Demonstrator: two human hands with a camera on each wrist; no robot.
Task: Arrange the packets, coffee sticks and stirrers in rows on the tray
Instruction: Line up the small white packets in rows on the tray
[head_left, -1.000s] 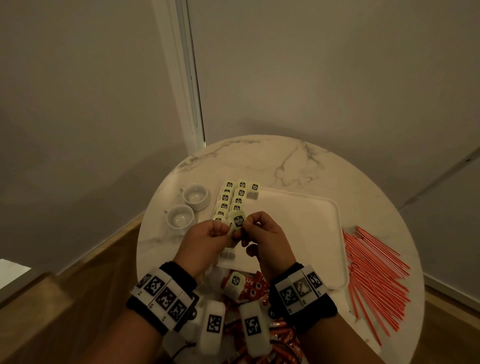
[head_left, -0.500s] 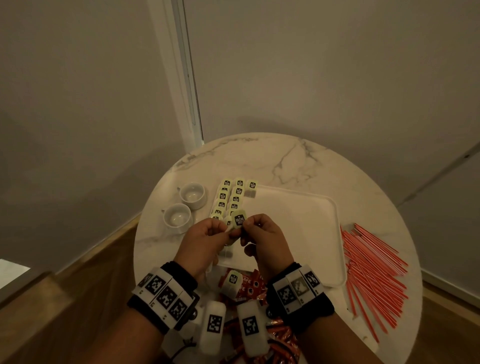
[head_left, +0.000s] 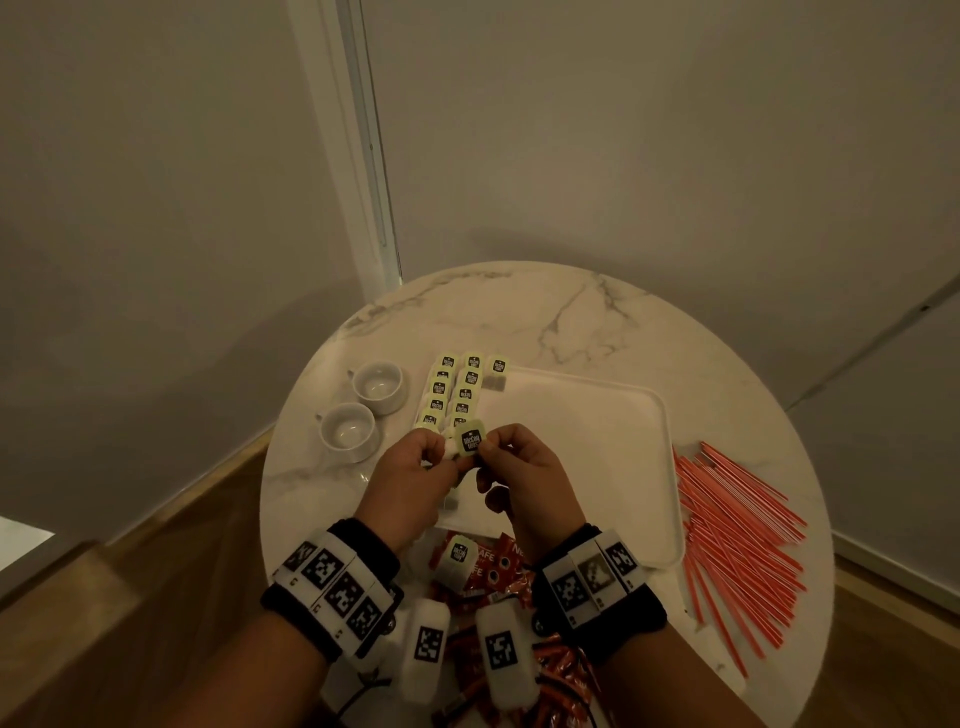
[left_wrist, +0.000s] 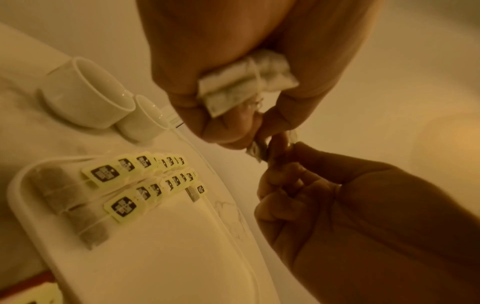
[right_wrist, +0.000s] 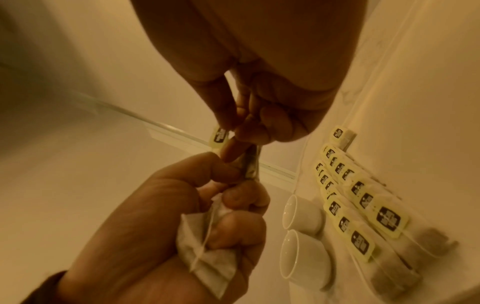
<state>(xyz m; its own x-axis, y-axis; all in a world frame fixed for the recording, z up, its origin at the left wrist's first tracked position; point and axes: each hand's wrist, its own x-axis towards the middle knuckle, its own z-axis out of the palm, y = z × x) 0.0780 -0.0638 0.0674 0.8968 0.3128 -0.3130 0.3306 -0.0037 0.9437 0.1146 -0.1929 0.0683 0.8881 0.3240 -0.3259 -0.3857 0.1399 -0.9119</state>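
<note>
Both hands meet above the white tray's near-left corner, left hand clutching spare tea packets, right hand pinching one tagged packet, probably to extend the rows lying at far left.

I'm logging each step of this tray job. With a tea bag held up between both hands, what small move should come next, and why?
Probably lower the held tea bag onto the tray at the near end of the second row of tea bags. The left hand and right hand both pinch it above that spot, and the red coffee sticks and red stirrers remain off the tray.
</note>
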